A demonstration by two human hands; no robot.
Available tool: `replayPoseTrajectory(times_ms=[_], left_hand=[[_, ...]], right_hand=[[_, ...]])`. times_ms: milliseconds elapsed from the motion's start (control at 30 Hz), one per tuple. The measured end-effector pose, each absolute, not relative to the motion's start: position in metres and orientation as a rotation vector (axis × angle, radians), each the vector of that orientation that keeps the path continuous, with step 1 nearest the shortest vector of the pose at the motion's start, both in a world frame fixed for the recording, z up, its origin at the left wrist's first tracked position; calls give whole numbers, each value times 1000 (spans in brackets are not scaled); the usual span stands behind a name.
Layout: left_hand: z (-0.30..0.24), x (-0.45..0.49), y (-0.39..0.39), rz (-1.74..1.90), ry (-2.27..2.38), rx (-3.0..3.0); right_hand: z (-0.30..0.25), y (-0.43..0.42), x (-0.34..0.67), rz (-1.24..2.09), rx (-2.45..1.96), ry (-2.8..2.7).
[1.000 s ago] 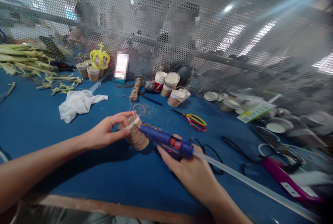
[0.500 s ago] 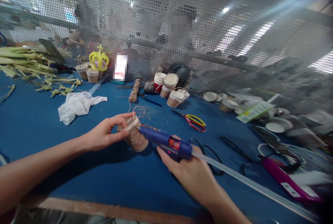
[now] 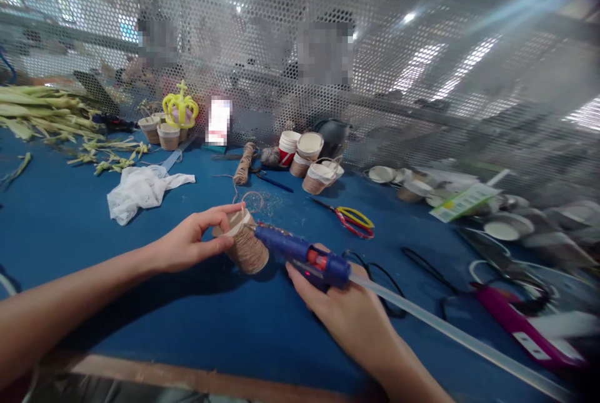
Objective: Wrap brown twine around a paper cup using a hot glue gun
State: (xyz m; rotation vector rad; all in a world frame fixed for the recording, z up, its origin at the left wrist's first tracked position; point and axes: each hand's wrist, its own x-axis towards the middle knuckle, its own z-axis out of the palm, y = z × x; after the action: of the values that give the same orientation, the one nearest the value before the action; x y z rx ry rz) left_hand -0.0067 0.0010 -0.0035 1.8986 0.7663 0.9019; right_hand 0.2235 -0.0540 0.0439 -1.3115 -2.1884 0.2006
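My left hand (image 3: pixel 199 237) pinches the rim of a paper cup (image 3: pixel 250 250) wrapped in brown twine, which lies tilted with its mouth towards that hand. In my right hand (image 3: pixel 344 303) is a blue glue gun (image 3: pixel 300 250), a long clear glue stick (image 3: pixel 450 325) running out of its back. The gun's nozzle is at the cup's side, just below the pale rim; whether it touches, I cannot tell. A loop of twine (image 3: pixel 253 201) lies beyond the cup and leads towards a twine bundle (image 3: pixel 243 164).
Yellow-and-red-handled scissors (image 3: pixel 354 218) lie right of centre. Several twine-wrapped cups (image 3: pixel 319 177) stand behind. A crumpled white cloth (image 3: pixel 138 190), a yellow crown (image 3: pixel 180 108) and a phone (image 3: pixel 219 120) are left. Cables (image 3: pixel 382 278) and a magenta tool (image 3: pixel 520 322) lie right. A perforated screen (image 3: pixel 253 47) closes the back.
The glue gun's nozzle has shifted very slightly along the cup's side. Both hands keep their hold, and the whole view has moved a little.
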Motion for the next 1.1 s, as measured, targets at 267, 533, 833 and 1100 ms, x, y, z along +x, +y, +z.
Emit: replayPoseTrajectory(times_ms=[267, 533, 833, 1100], left_hand=[[-4, -7, 1, 898, 768, 1904], [-2, -6, 0, 898, 764, 1903], [-3, -7, 1, 900, 759, 1904], [-4, -8, 0, 899, 753, 1911]], right_hand=[[34, -53, 223, 260, -1312, -2153], [29, -56, 227, 258, -1291, -2185], [25, -52, 237, -61, -1159, -2404], [32, -48, 240, -547, -1060, -2530]])
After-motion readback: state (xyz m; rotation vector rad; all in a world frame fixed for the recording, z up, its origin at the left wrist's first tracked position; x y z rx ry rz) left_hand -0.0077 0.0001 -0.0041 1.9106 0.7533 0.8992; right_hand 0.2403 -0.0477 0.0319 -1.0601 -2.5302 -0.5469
